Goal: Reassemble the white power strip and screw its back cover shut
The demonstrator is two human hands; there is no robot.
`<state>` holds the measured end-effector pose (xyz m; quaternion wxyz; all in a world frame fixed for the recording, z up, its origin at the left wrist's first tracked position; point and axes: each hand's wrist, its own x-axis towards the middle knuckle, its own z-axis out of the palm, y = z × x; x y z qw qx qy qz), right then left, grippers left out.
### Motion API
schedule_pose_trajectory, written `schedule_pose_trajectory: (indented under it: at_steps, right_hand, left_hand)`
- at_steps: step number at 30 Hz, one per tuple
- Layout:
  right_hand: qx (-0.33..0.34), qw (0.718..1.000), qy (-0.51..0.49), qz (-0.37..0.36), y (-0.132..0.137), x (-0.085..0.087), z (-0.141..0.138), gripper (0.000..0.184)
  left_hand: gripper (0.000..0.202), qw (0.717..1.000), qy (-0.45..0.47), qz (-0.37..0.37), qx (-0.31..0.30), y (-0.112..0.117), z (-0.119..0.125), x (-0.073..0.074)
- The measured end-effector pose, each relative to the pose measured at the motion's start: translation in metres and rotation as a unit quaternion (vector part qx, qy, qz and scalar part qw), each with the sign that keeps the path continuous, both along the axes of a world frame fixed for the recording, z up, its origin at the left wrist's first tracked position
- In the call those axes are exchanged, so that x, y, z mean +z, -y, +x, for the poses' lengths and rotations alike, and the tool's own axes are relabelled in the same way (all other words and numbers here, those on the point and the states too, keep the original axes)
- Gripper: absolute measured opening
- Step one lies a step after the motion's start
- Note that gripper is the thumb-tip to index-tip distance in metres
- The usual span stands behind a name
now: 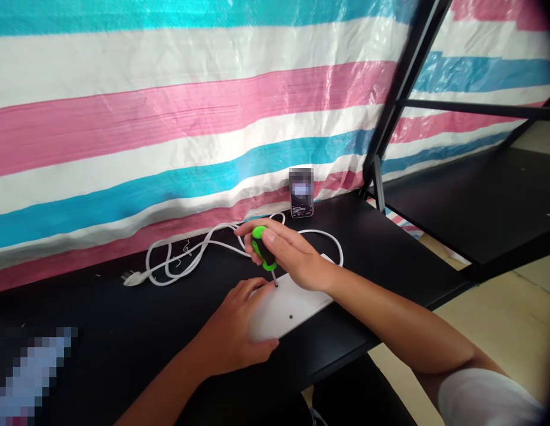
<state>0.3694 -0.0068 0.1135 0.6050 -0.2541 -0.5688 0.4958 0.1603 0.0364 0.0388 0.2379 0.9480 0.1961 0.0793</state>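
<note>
A white power strip (293,305) lies back side up on the black table (124,331), with a dark screw hole showing. My right hand (288,251) is wrapped round a green and black screwdriver (262,248), held upright with its tip on the strip near the far edge. My left hand (239,328) rests flat on the strip's left end, fingers stretched out and holding it down. The strip's white cable (186,257) coils behind the hands and ends in a plug (132,278) at the left.
A phone (301,192) stands upright against the striped pink, blue and white tarp (168,118) at the back. A black metal frame (399,89) rises at the right, with a second black surface (488,201) beyond it. Blurred patch at the lower left.
</note>
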Motion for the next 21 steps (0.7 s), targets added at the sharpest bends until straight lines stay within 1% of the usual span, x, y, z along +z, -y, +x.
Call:
schedule_pose_trajectory:
  at_steps: [4,7,9,11,13,15,16,19,21]
  right_hand:
    - [-0.032,0.999,-0.008,0.012,-0.005,-0.001,-0.003,0.029]
    - [-0.084,0.995,-0.041,0.018,-0.006,-0.005,-0.006,0.038]
    - [-0.111,0.993,-0.039,0.022,-0.005,-0.007,-0.008,0.039]
    - [-0.106,0.994,-0.019,0.02,-0.002,-0.008,-0.008,0.032]
    - [-0.063,0.998,-0.004,0.015,0.001,-0.005,-0.007,0.027]
    - [-0.021,1.0,0.009,0.01,0.004,-0.001,-0.006,0.031]
    - [-0.014,1.0,0.017,0.009,0.004,0.0,-0.006,0.033]
    - [-0.043,0.999,0.031,0.008,0.004,0.004,-0.006,0.033]
    - [-0.062,0.998,0.02,0.005,0.003,0.004,-0.008,0.035]
  left_hand:
    - [0.088,1.0,0.009,0.011,0.004,0.001,0.0,-0.002]
    - [0.09,1.0,0.011,0.014,0.004,0.001,0.0,-0.001]
    - [0.09,1.0,0.005,0.014,0.006,0.001,0.0,0.0]
    - [0.089,1.0,-0.001,0.014,0.007,0.002,0.0,0.001]
    - [0.089,1.0,-0.005,0.015,0.009,0.003,0.001,0.002]
    - [0.089,1.0,-0.007,0.015,0.012,0.003,0.001,0.003]
    - [0.089,1.0,-0.009,0.014,0.012,0.003,0.001,0.003]
    - [0.088,1.0,-0.01,0.013,0.009,0.004,0.002,0.004]
    - [0.086,1.0,-0.005,0.014,0.005,0.003,0.002,0.004]
